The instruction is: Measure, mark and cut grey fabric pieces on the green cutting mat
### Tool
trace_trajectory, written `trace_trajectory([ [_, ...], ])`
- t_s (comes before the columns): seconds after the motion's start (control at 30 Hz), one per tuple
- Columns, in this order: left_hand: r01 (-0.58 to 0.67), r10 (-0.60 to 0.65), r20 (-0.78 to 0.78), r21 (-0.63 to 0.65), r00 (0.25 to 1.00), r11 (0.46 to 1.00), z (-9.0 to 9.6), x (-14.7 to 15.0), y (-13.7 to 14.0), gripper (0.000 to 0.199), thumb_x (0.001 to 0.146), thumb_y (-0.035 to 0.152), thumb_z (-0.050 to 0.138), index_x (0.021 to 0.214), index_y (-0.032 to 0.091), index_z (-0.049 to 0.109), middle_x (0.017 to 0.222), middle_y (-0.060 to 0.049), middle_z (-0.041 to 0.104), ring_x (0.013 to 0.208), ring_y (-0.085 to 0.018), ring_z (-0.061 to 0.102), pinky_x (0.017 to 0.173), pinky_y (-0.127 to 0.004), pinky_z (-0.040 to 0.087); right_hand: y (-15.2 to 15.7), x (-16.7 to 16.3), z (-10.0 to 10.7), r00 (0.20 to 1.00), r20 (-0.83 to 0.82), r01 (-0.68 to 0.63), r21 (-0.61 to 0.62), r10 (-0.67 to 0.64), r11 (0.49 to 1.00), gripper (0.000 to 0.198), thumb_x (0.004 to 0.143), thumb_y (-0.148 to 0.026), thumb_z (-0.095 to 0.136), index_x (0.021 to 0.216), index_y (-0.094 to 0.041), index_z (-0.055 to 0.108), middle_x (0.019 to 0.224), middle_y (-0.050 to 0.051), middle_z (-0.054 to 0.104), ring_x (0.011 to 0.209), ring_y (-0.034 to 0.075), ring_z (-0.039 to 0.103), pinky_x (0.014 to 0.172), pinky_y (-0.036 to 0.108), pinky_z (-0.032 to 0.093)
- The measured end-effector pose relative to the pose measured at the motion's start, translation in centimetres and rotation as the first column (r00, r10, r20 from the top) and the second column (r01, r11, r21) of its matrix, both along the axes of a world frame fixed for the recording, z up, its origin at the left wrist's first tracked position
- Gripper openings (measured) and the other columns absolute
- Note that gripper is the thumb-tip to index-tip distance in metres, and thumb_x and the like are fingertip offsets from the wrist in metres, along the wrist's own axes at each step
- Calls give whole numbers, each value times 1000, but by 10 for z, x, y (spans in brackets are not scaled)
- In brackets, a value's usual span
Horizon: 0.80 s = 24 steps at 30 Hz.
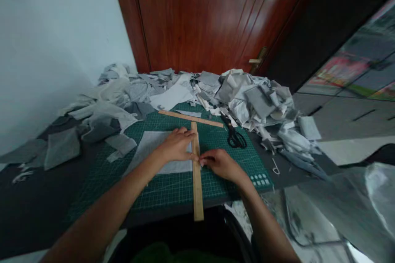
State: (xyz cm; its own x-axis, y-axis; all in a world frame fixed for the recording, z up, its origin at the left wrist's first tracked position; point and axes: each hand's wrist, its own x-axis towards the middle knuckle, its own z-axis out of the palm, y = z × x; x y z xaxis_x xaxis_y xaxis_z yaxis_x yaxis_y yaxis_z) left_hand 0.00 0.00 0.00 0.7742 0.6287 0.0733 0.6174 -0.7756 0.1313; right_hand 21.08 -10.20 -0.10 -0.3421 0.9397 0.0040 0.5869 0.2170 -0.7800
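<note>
A light grey piece of cloth (174, 167) lies flat on a green cutting mat (160, 193). Upright across its right edge runs a wooden ruler (198, 197), whose near end sticks out past the mat. My left hand (177, 145) is spread on the cloth, fingertips and thumb pressing the ruler's left side. At the ruler's right edge, my right hand (219, 164) is closed in a pinch, close to the left thumb. Something small and pale shows at its fingertips, too small to name.
A second wooden ruler (191, 118) lies crosswise farther back. Black scissors (236, 136) rest on the mat to the right. Heaps of grey and white cloth scraps (256, 98) line the back and both sides. A wooden door (197, 20) stands behind the table.
</note>
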Motion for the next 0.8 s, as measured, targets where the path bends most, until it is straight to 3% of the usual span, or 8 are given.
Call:
trace_trajectory([
  [0.27,24,-24,34,5,999,1000,-3,0,2,81,79,70,75,142,21,59,147,-11,60,122,-35,54,99,-43,40,-26,-1,0,1000,-9,-19,-58,18,998,26,90,-7,58,85,-20,79,81,0,78,76,17,68,73,26,46],
  [0.4,23,-23,24,17,999,1000,-1,0,-2,82,79,73,74,139,19,60,147,-11,60,120,-34,55,98,-42,40,-41,5,-10,967,-231,78,-142,-110,987,16,92,-21,64,90,-20,79,80,2,76,73,18,65,71,29,47],
  [0.47,22,-22,20,20,1000,1000,1,0,-5,82,79,73,74,139,19,60,147,-11,61,120,-33,56,97,-40,40,-52,9,-19,862,-427,210,-187,-272,960,16,91,-35,73,94,-20,80,78,2,72,70,17,63,68,29,48],
  [0.53,20,-21,7,15,1000,1000,2,0,-9,80,80,73,73,138,20,60,148,-10,59,119,-32,56,95,-38,40,-63,10,-29,682,-615,301,-257,-396,918,25,85,-44,82,98,-22,80,77,0,68,69,15,59,67,27,47],
  [0.6,15,-15,9,21,1000,1000,1,-1,-11,79,80,73,73,137,19,60,146,-10,60,119,-32,56,94,-37,40,-75,8,-35,410,-766,278,-412,-495,868,37,74,-45,92,103,-24,80,76,-2,64,65,12,55,62,25,47],
  [0.67,9,-9,26,28,1000,1000,-1,-1,-12,81,79,75,73,135,18,61,147,-11,60,121,-32,55,96,-38,40,-85,3,-35,225,-785,173,-551,-577,816,40,66,-38,98,98,-22,80,76,-2,62,62,10,52,59,23,48],
  [0.73,3,-4,29,28,1000,1000,-2,-1,-14,81,79,75,73,135,18,60,146,-11,60,123,-32,54,98,-39,39,-92,-3,-28,130,-747,89,-646,-652,758,43,61,-32,100,96,-21,79,82,0,65,66,11,56,61,24,52],
  [0.8,-3,3,21,26,1000,1000,-2,-1,-16,82,79,74,74,136,17,59,146,-11,61,125,-33,54,99,-40,39,-95,-10,-18,90,-705,56,-702,-703,710,47,60,-34,100,99,-22,78,93,4,69,76,15,63,68,28,57],
])
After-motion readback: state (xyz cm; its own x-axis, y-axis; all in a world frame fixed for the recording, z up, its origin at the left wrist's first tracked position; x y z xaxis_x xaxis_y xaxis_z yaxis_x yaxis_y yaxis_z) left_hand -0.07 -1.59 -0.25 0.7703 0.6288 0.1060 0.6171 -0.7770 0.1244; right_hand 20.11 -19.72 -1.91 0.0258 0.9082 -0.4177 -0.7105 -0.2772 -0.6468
